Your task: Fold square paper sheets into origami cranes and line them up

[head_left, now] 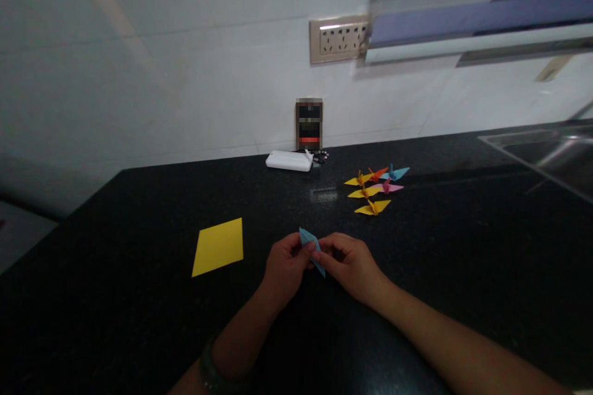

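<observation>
While both hands meet just below the centre of the frame, the folded light blue paper lies between them, a slim piece tapering toward its ends. Its long axis runs steeply on a diagonal, one tip pointing to the upper left and the other to the lower right, toward the bottom edge of the frame. The left hand has its grip pinched on the paper, thumb across the face and fingers curled around the side. From the right, the right hand also has its grip drawn in on the paper, thumb and fingertips together at its edge, close beside the left thumb. At left of centre on the dark desk, a flat yellow sheet lies with one corner toward the lower left. Right of centre, small folded paper cranes in yellow, orange, blue and pink sit grouped together. Near the middle, by the wall, rests a white device with a beaded strap.
</observation>
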{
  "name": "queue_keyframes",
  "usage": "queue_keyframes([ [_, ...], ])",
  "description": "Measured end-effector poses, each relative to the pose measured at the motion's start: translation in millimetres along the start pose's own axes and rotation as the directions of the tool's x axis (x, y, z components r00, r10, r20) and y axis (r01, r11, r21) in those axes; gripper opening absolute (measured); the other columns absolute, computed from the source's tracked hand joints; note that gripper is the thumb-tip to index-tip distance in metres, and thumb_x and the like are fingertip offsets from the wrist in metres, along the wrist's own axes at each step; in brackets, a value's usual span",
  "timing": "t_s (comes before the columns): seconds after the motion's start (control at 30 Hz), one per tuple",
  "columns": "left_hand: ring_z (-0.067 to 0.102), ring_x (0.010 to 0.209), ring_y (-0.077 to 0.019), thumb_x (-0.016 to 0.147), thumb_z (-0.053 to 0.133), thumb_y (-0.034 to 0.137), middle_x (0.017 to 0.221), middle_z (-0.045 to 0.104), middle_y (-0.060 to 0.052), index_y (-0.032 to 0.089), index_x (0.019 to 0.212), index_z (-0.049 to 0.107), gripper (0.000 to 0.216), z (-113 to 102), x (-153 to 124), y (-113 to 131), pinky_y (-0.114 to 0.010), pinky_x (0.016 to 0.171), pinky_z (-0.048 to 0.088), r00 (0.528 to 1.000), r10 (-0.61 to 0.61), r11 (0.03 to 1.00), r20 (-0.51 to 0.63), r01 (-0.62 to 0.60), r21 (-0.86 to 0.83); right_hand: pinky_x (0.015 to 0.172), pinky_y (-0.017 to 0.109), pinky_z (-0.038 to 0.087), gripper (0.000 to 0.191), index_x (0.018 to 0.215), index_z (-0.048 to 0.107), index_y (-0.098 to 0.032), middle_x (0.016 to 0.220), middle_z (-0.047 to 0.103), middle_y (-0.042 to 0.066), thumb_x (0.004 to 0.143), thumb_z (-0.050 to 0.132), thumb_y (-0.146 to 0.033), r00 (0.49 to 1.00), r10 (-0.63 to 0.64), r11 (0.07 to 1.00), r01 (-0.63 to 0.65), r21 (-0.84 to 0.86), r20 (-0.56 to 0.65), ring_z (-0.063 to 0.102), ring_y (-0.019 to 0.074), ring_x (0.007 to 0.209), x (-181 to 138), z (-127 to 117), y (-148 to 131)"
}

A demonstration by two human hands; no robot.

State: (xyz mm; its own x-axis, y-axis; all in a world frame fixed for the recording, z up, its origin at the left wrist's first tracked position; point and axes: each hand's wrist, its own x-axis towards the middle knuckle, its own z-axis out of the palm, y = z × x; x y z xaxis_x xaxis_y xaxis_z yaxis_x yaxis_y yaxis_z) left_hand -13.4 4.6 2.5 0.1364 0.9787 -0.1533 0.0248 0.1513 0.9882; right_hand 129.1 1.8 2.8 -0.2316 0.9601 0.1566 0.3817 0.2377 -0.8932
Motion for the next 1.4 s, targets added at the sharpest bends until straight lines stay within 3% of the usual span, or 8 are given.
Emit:
queue_keyframes([
  [0.3,0.054,0.059,-0.0110,0.064,0.065,0.030,0.065,0.060,0.001,0.015,0.077,0.062,0.020,0.0,-0.2,1.1,-0.021,0.053,0.043,0.998,-0.019,0.999,-0.061,0.016,-0.044,0.060,0.023,0.041,0.017,0.073,0.064,-0.017,0.069,0.061,0.002,0.081,0.049,-0.023,0.999,0.005,1.000,-0.006,0.016,0.047,0.055,0.0121,0.065,-0.3,-0.1,1.0],
  [0.47,0.055,0.059,-0.0116,0.065,0.066,0.032,0.069,0.064,-0.002,0.014,0.087,0.065,0.029,-0.2,-1.6,2.7,-0.022,0.055,0.043,0.997,-0.069,0.995,-0.022,0.067,-0.073,0.061,0.024,0.041,0.020,0.073,0.063,-0.018,0.071,0.060,0.003,0.082,0.046,-0.024,0.997,0.002,0.999,-0.004,0.034,0.080,0.054,0.0132,0.067,-0.7,-1.8,1.9],
  [0.6,0.054,0.058,-0.0111,0.065,0.066,0.032,0.066,0.063,-0.001,0.014,0.081,0.066,0.024,-0.9,-1.4,2.1,-0.022,0.054,0.042,0.998,-0.055,0.994,0.006,0.056,-0.092,0.061,0.024,0.041,0.021,0.074,0.062,-0.018,0.072,0.059,0.003,0.083,0.045,-0.025,0.996,-0.012,0.998,0.007,0.059,0.091,0.053,0.0129,0.067,-1.5,-1.4,3.0],
  [0.8,0.050,0.055,-0.0094,0.065,0.066,0.029,0.059,0.058,0.001,0.014,0.068,0.063,0.016,-1.0,-1.0,2.0,-0.022,0.055,0.040,0.998,-0.039,0.995,-0.057,0.034,-0.092,0.057,0.024,0.038,0.019,0.072,0.062,-0.017,0.066,0.057,0.001,0.081,0.049,-0.028,0.996,0.046,0.999,-0.046,-0.007,0.079,0.052,0.0122,0.062,-1.0,0.7,2.3],
  [1.17,0.047,0.054,-0.0097,0.066,0.064,0.032,0.056,0.054,0.003,0.014,0.064,0.059,0.019,0.3,-2.2,-0.9,-0.022,0.053,0.037,0.999,0.014,1.000,-0.046,-0.014,0.001,0.053,0.022,0.033,0.026,0.057,0.048,-0.017,0.058,0.046,-0.002,0.082,0.045,-0.023,0.989,-0.088,0.995,0.093,-0.036,0.118,0.044,0.0099,0.056,-0.6,-1.5,2.4],
  [1.4,0.050,0.054,-0.0100,0.066,0.064,0.039,0.059,0.056,0.001,0.013,0.070,0.061,0.025,1.9,-3.0,2.4,-0.022,0.054,0.041,0.997,-0.061,0.988,-0.036,0.056,-0.144,0.053,0.021,0.035,0.024,0.061,0.054,-0.017,0.059,0.048,-0.001,0.081,0.047,-0.027,0.991,0.023,0.993,-0.038,0.114,0.129,0.044,0.0100,0.057,2.3,-3.4,1.2],
])
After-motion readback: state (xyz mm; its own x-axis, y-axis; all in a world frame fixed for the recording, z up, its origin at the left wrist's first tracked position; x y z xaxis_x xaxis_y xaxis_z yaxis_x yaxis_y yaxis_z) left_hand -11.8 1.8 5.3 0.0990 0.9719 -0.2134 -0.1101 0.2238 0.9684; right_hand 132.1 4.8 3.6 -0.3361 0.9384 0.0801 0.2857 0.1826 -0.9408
